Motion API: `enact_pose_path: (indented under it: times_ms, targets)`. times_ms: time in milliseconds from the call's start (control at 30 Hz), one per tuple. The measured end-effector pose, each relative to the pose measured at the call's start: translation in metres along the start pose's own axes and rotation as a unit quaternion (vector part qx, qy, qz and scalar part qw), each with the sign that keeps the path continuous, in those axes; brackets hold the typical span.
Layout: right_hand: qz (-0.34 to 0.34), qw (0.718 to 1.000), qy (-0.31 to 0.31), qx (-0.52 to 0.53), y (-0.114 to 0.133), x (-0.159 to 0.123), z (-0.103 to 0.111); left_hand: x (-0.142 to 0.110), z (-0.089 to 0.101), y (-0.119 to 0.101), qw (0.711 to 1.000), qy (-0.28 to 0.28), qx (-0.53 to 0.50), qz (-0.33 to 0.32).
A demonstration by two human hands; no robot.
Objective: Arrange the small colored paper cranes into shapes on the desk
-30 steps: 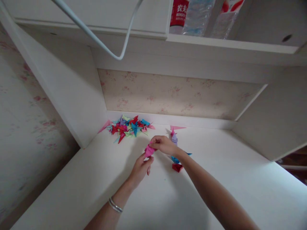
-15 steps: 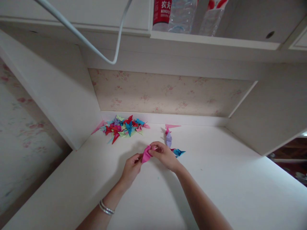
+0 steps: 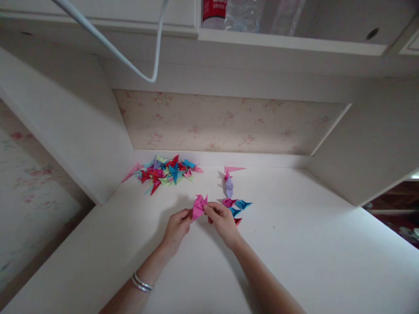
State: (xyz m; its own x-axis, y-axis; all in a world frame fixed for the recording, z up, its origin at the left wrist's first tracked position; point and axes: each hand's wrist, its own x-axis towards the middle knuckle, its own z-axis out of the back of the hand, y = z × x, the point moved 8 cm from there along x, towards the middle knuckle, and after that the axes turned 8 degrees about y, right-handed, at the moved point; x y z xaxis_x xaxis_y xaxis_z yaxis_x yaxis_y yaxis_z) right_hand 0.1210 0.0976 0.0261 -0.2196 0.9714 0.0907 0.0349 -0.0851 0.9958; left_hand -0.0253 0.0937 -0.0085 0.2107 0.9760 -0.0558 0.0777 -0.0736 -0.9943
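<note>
Both hands pinch one pink folded paper piece (image 3: 198,206) just above the white desk (image 3: 294,244). My left hand (image 3: 176,226) grips its lower left edge with closed fingers; a silver bangle sits on that wrist. My right hand (image 3: 222,219) pinches its right side. Right behind my right hand runs a short row of folded pieces (image 3: 231,196) in pink, lilac, blue and red. A heap of several coloured folded pieces (image 3: 165,170) lies at the back left of the desk.
White side panels (image 3: 75,144) close in the desk on left and right, with flowered wallpaper (image 3: 222,126) at the back. A shelf above holds water bottles (image 3: 242,11). A white cable (image 3: 131,65) hangs from overhead at upper left.
Both hands have drawn the pink piece toward me, away from the row, and its points now stick up. More of the row shows behind my right hand. The view has tilted down.
</note>
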Motion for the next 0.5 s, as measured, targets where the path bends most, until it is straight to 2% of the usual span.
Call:
enact_pose_path:
  times_ms: [267,500]
  targets:
    - [0.008,0.999,-0.038,0.022,0.0021,-0.0018,0.0027,-0.0004,-0.0004,-0.0013,1.0,-0.002,0.01,-0.002]
    - [0.006,0.999,-0.037,0.03,-0.0032,-0.0017,0.0039,-0.0009,-0.0008,-0.0004,1.0,-0.011,0.009,0.005]
